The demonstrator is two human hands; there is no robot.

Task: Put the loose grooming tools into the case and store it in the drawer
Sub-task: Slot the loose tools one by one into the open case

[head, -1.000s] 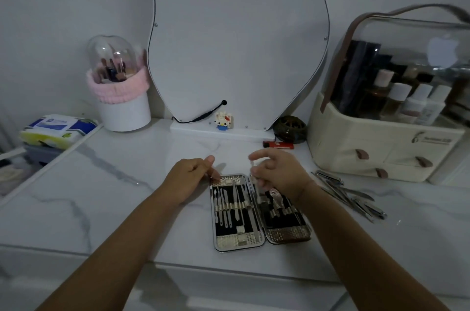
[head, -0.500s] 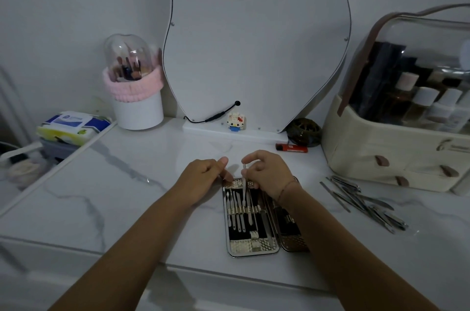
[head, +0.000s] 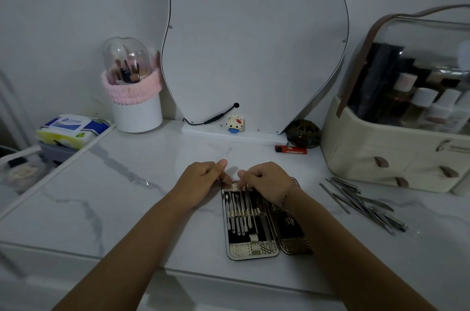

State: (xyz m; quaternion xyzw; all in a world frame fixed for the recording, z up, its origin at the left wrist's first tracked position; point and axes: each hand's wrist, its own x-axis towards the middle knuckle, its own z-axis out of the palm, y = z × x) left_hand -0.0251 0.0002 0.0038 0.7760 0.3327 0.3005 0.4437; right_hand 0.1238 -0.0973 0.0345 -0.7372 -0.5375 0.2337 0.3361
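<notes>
The manicure case (head: 251, 251) lies open like a book on the marble-look tabletop (head: 127, 196), lower centre of the frame, its long axis running from the near edge up toward the mirror (head: 254, 43). The left hand (head: 201, 181) sits at the case's upper-left corner, fingers curled and thumb out, I'd say to stop the case sliding. Whether it pinches the rim or merely presses it I cannot tell.

The right hand (head: 267, 179) pinches the top end of a slender steel tool (head: 247, 200) between closed fingertips, over the left half. That tool points straight down the frame, parallel with those already under the elastic band (head: 240, 213). That is likely why it is held lengthwise, since it has to slip under the band endwise.

The loose tools (head: 363, 205) wait in a heap at the right, slanting from upper left to lower right.
</notes>
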